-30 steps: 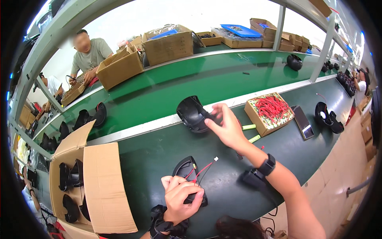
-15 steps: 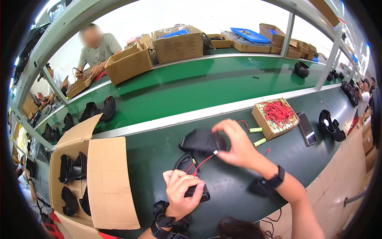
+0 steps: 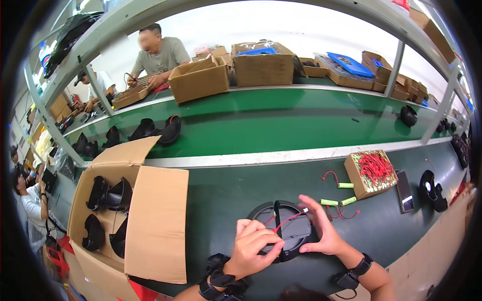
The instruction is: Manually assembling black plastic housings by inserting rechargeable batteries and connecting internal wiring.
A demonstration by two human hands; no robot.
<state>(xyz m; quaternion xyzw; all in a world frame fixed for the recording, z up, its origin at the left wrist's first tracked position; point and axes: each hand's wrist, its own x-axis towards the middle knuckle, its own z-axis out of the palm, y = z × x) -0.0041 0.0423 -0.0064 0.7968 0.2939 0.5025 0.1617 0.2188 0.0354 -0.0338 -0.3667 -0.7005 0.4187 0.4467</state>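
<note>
Two black half-round plastic shells lie side by side on the bench in front of me, their hollow insides up, together making a round outline. My left hand (image 3: 255,248) is over the left shell (image 3: 262,213), its fingers pinched on a red wire (image 3: 287,219). This wire runs across the right shell (image 3: 296,229) to a small white connector (image 3: 305,210) near my right fingertips. My right hand (image 3: 325,232) curves around the right shell's outer edge, thumb and fingers gripping it. My left fingers hide part of the left shell.
An open cardboard box (image 3: 156,220) with black shells stands at left. Right of my hands are green battery cells (image 3: 329,202), a small box of red-wired cells (image 3: 374,170), a phone (image 3: 404,190) and more black shells (image 3: 433,190). Beyond the metal rail (image 3: 251,157) runs a green belt (image 3: 281,118); a person works across it.
My right hand has brought the lifted black shell down beside the other one, turned hollow side up. The view has shifted left, and another green cell shows near the small box.
</note>
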